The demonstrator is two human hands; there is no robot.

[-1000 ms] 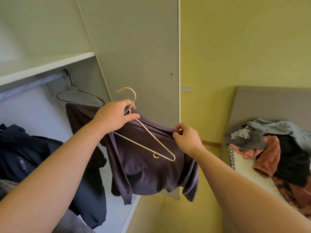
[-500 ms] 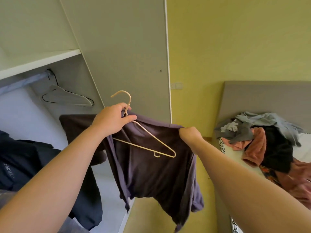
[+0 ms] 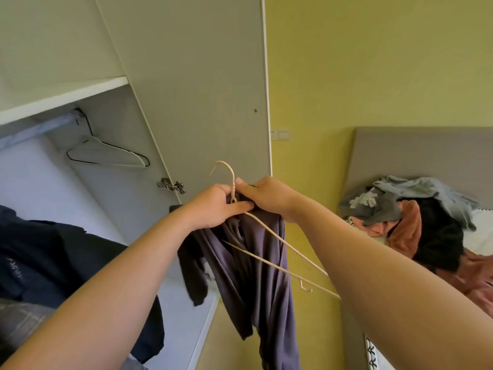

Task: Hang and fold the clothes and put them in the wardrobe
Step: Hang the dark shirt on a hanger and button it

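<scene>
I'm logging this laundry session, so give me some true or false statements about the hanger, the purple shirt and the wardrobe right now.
1. The left hand and right hand meet at the beige hanger neck, gripping hanger and purple shirt. True.
2. An empty grey hanger hangs on the wardrobe rod. True.
3. The beige hanger hangs on the rod. False: it is held off it.
4. The wardrobe is closed. False: the wardrobe door stands open.
5. All clothes are put away. False: a clothes pile lies on the bed.

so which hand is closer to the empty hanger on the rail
Left. The left hand is below-right of the empty hanger; the right hand lies beyond it, farther right.
</scene>
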